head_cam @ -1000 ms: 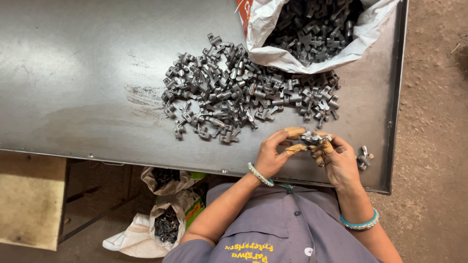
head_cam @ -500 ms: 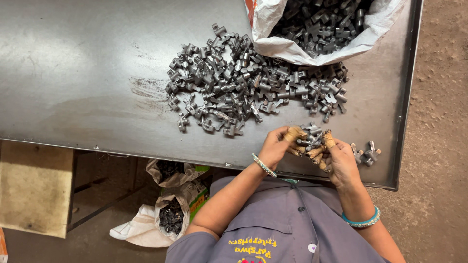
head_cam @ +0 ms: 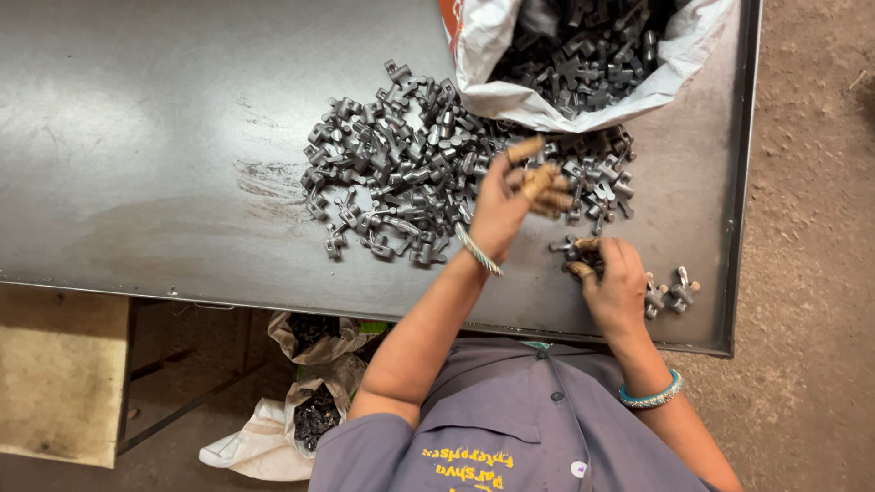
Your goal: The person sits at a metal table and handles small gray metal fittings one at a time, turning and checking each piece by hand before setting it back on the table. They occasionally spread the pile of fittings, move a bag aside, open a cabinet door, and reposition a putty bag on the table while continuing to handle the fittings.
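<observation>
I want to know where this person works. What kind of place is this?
Probably a metal workshop or small factory. A heap of grey metal parts lies on a steel table, a white sack holds more, and the floor is bare dirt.

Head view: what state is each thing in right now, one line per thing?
Left hand: raised over the pile, fingers half open, holding nothing visible.
Right hand: palm down on a few metal parts, grip unclear.
Pile of metal parts: loose, spread on the table.
White sack: open, mouth toward the pile, full of parts.
Small cluster of parts: set apart near the table edge.
Metal table: smudged.
</observation>
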The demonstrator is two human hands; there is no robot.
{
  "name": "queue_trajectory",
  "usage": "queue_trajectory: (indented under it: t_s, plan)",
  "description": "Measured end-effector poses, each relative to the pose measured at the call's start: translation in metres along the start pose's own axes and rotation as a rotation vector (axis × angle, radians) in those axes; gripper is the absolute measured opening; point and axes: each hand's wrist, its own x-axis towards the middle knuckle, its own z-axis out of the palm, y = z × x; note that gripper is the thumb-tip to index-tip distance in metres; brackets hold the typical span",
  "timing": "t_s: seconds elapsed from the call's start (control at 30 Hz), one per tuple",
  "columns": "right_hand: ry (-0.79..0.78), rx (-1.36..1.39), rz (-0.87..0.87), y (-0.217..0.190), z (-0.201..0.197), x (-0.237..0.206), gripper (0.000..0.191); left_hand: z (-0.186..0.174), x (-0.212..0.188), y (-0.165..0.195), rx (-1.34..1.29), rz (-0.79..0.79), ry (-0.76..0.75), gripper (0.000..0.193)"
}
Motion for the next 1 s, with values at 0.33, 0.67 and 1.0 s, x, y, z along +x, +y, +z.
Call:
queue_trajectory:
  t_s: [0.33,0.67,1.0]
  plan:
    - [-0.295,1.457,0.663,0.065,0.014,-0.007,0.023,-0.007,-0.068,-0.053,0.407,0.115,-0.059,0.042]
    - [-0.383,0.959,0.357,0.049,0.005,0.011,0.026,-0.015,-0.032,-0.024,0.686,-0.007,-0.306,0.02]
    - [0.039,0.084,-0.173,-0.018,0.001,0.098,0.061,0.022,0.012,0.015,1.095,0.486,0.009,0.065]
